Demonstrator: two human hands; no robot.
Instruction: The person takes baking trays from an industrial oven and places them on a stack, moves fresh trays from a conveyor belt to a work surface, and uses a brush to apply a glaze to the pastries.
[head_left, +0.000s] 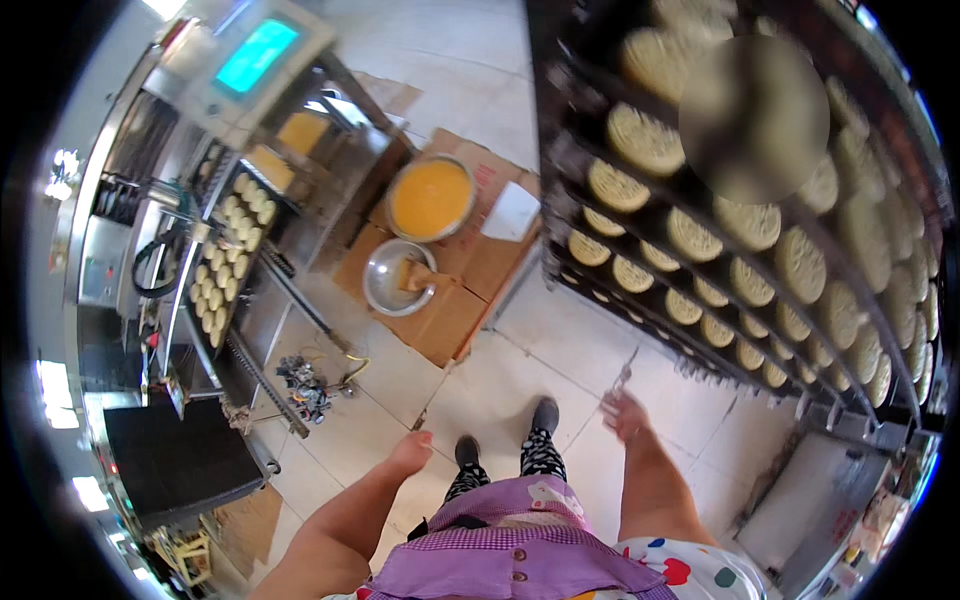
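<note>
My left hand (412, 452) hangs over the tiled floor with its fingers curled; whether it grips anything is not clear. On the other side, my right hand (624, 415) is blurred, its fingers apart and holding nothing, below a tall rack of trays. Round patterned pastries (631, 273) fill the rack's dark trays. In front of me, a metal bowl of orange-yellow liquid (431, 199) stands on a cardboard-covered surface (405, 328). Beside it sits a metal bowl (387, 279) with a brush-like tool inside, its kind unclear.
At the left, a machine with a lit screen (257, 55) and a conveyor (259, 397) bears a tray of small pastries (217, 277). Loose wiring and parts (304, 388) hang beside it. A black panel (180, 457) is lower left, a metal box (814, 491) lower right.
</note>
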